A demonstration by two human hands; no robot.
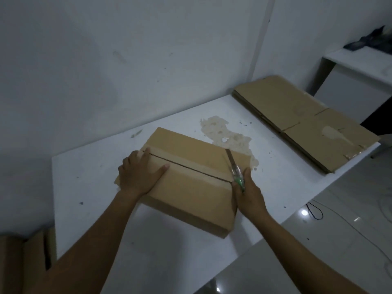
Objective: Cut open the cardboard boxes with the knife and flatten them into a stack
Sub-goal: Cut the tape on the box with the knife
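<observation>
One cardboard box (191,187) is lying mid-worktop (84,187), its flaps down. The left hand (137,175) is pressing on its top, fingers straight and apart. The right hand (248,192), fingers clamped on one knife (234,168), is working at the seam's right end. One stack of flattened boxes (301,119) is lying far right.

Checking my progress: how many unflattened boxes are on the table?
1: the box under the left hand, on the table. Cardboard at lower left, beside it, may be more boxes.
</observation>
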